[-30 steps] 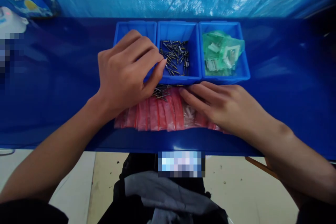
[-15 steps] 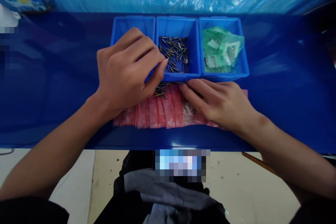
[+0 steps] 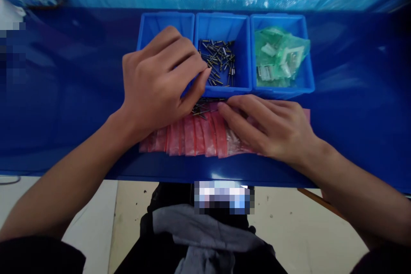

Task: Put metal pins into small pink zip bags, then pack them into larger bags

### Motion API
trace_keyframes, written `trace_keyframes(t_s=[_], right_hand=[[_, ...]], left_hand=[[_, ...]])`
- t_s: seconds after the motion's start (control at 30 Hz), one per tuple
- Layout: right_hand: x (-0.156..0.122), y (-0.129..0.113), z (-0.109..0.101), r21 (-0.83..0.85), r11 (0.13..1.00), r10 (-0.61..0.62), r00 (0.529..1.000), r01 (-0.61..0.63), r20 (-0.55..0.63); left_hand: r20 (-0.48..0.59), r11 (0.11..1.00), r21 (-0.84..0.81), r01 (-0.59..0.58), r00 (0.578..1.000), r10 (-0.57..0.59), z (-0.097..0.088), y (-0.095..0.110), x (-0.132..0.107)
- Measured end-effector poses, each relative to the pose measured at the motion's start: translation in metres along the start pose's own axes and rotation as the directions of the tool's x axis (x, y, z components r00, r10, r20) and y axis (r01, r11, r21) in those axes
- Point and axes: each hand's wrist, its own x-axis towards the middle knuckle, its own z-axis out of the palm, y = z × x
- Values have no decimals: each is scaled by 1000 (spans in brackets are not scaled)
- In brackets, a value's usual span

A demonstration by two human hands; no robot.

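My left hand (image 3: pixel 159 81) hovers over the front edge of the left and middle blue bins, its fingers curled together in a pinch; what they hold is hidden. Just below its fingertips lies a small heap of dark rivets (image 3: pixel 201 109) on a fanned row of red plastic bags (image 3: pixel 192 137). My right hand (image 3: pixel 269 126) rests flat on the right end of those bags, fingers stretched toward the heap. The middle bin (image 3: pixel 223 90) holds several more dark rivets (image 3: pixel 218 62).
The left bin (image 3: pixel 154 25) is mostly hidden by my hand. The right bin (image 3: pixel 281 90) holds green plastic bags with small parts. All three stand in a row on a blue table (image 3: pixel 64 107), with a blue tarp wall behind and the table's front edge near my lap.
The view has shifted slightly, so the bins sit a little higher and further right. Both hands keep nearly the same pose over the bags and rivets.
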Motion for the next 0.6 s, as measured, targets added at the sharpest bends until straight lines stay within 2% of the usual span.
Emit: trace_keyframes(t_s=[0.07, 0.13, 0.3, 0.37, 0.43, 0.53, 0.6], right_hand=[[-1, 0, -3, 111, 991, 81, 990, -68, -119], [0, 1, -5, 237, 956, 213, 963, -171, -167], [5, 1, -9, 479, 817, 426, 896, -320, -127], [7, -3, -10, 568, 719, 535, 841, -401, -83], [9, -8, -11, 674, 578, 636, 771, -460, -20], [11, -12, -11, 814, 373, 735, 677, -446, 35], [12, -12, -10, 850, 322, 760, 649, -416, 30]], left_hand=[[-19, 999, -27, -41, 999, 40, 0, 1, 2], [-45, 995, -55, -89, 995, 86, 0, 4, 4], [-104, 981, -84, -172, 981, 163, -6, 15, 10], [-91, 984, -98, -148, 986, 139, -9, 17, 10], [-59, 989, -123, -79, 996, 72, -13, 16, 9], [-58, 983, -177, -45, 998, 35, -14, 14, 8], [-78, 975, -211, -71, 995, 56, -14, 15, 9]])
